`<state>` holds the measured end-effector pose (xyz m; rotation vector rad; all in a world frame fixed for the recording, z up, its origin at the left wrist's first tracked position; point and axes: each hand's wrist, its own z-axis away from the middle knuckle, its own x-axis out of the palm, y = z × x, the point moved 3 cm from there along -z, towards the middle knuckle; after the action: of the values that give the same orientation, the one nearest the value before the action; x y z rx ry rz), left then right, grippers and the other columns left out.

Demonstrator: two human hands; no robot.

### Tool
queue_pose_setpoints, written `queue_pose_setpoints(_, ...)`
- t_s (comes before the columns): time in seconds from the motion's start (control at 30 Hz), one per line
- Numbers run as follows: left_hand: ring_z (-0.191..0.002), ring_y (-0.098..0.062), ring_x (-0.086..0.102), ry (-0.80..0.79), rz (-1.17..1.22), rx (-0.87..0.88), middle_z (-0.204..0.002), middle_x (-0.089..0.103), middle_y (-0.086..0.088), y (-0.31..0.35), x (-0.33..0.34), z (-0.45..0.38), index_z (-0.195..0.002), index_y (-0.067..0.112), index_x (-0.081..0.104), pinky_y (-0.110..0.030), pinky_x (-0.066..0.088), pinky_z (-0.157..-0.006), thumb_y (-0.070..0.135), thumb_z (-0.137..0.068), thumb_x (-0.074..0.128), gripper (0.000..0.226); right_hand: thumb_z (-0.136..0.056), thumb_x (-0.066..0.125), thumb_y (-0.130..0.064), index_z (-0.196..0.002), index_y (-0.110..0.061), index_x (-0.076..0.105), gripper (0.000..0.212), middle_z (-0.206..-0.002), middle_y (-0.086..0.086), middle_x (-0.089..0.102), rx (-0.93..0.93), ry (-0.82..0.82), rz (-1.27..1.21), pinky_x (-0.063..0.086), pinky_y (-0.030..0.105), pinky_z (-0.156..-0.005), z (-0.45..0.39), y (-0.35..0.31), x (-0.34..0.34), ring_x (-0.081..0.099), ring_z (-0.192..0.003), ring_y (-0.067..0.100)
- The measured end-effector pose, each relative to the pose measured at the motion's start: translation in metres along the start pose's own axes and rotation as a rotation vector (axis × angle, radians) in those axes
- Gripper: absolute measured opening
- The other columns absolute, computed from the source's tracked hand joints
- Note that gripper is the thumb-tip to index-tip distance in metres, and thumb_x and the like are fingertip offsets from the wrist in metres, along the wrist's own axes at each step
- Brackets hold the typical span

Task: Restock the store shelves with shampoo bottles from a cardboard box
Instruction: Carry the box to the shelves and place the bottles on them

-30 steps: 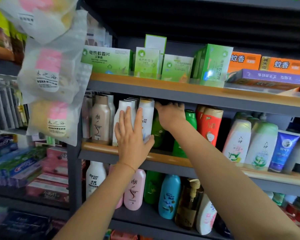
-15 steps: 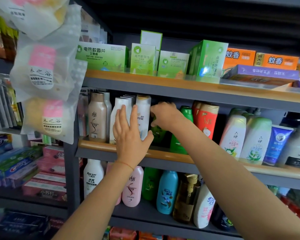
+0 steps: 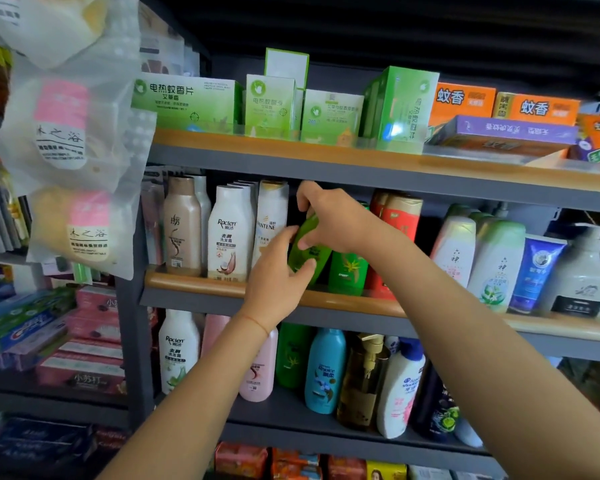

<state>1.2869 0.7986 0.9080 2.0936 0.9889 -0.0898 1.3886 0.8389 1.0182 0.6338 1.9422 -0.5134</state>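
Two bare hands met on one tilted green plastic shampoo bottle [image 3: 307,249] at the middle shelf [image 3: 326,299] in the head view. The right hand [image 3: 336,220] curled over the bottle's upper part, fingers wrapped round its neck and thumb pressed on its front. The left hand [image 3: 278,271] came from below, its fingers bent round the bottle's lower left side and its thumb hooked across the bottom right, so both hands had hold of the same bottle. That bottle leaned with its top toward the left, in the gap between a white Pantene bottle [image 3: 271,223] and an upright green bottle with a leaf print [image 3: 347,271], just above the shelf's wooden front lip (whether its base touched the shelf could not be told). Left of the Pantene bottle stood a white Raclen bottle [image 3: 229,233] and a tall beige bottle [image 3: 182,226]. Right of the green ones stood a red bottle with a gold cap [image 3: 400,216], then pale white-and-green bottles [image 3: 496,261] and a blue tube [image 3: 534,271]. Green cardboard boxes [image 3: 187,98] and orange boxes [image 3: 465,100] lined the shelf above. On the shelf below stood a teal bottle [image 3: 324,372] and a pink bottle [image 3: 258,372]. Translucent packets with pink labels [image 3: 63,133] hung at the left.
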Motion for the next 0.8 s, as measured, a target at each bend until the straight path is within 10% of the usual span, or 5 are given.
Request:
queue_pose_setpoints(0.4, -0.080, -0.029, 0.069, -0.085, -0.153, -0.118, -0.114, 0.062, 0.001, 0.011, 0.006, -0.031, -0.128, 0.028, 0.039, -0.048, 0.059, -0.067, 0.055, -0.083, 0.071, 0.062, -0.083, 0.077, -0.025, -0.127, -0.010, 0.057, 0.051, -0.119, 0.010, 0.064, -0.010, 0.278, -0.181, 0.046, 0.034, -0.094, 0.017, 0.017, 0.005, 0.058, -0.112, 0.024)
queue_pose_setpoints(0.57, -0.046, -0.016, 0.065, -0.123, -0.128, -0.153, -0.092, 0.066, 0.004, 0.013, 0.011, -0.034, -0.114, 0.026, 0.039, -0.022, 0.045, -0.042, 0.050, -0.090, 0.064, 0.041, -0.088, 0.060, -0.010, -0.098, -0.004, 0.068, 0.014, -0.093, 0.009, 0.063, -0.136, 0.753, -0.046, 0.049, 0.036, -0.075, 0.070, 0.027, 0.016, 0.058, -0.088, 0.027)
queue_pose_setpoints(0.8, -0.042, -0.010, 0.064, -0.168, -0.225, -0.233, -0.084, 0.069, 0.005, 0.013, 0.019, -0.044, -0.134, 0.019, 0.036, -0.027, 0.047, -0.052, 0.059, -0.091, 0.056, 0.063, -0.090, 0.059, -0.014, -0.100, -0.011, 0.066, 0.013, -0.098, 0.000, 0.057, 0.118, 0.723, -0.194, 0.050, 0.035, -0.060, 0.111, 0.062, 0.054, 0.056, -0.074, 0.018)
